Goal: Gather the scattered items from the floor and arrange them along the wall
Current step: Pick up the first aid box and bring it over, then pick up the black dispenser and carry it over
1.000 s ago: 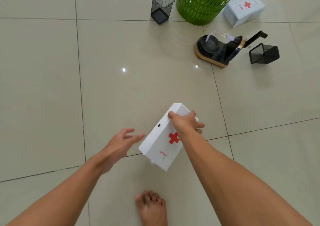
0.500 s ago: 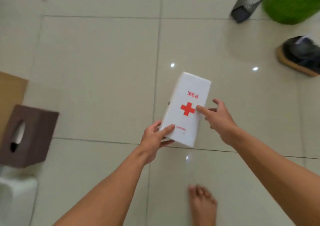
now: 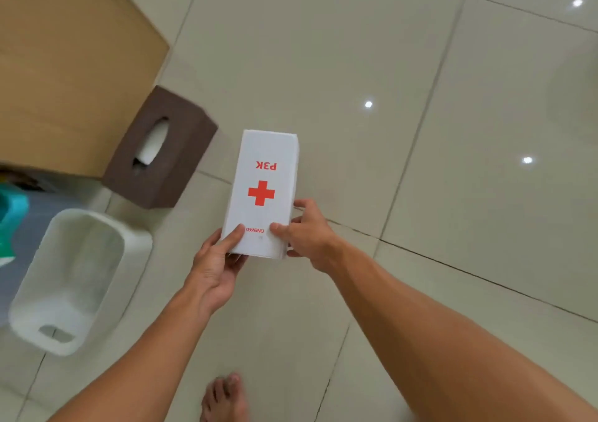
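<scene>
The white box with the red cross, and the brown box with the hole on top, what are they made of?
White box, held in the left hand and right hand: probably thin plastic or coated card; smooth, matte faces with printed red letters. It is hard to tell which.

Brown box: looks like plastic or wood with a dull finish; its sides are flat and stiff, and white tissue shows in the slot.

a glossy, smooth tiled floor [image 3: 420,66] is seen, with light spots mirrored in it. the first-aid box [image 3: 263,192] looks matt white, the tissue box [image 3: 161,150] matt brown, the carton [image 3: 64,66] plain cardboard, the bin [image 3: 74,279] smooth white plastic.
</scene>
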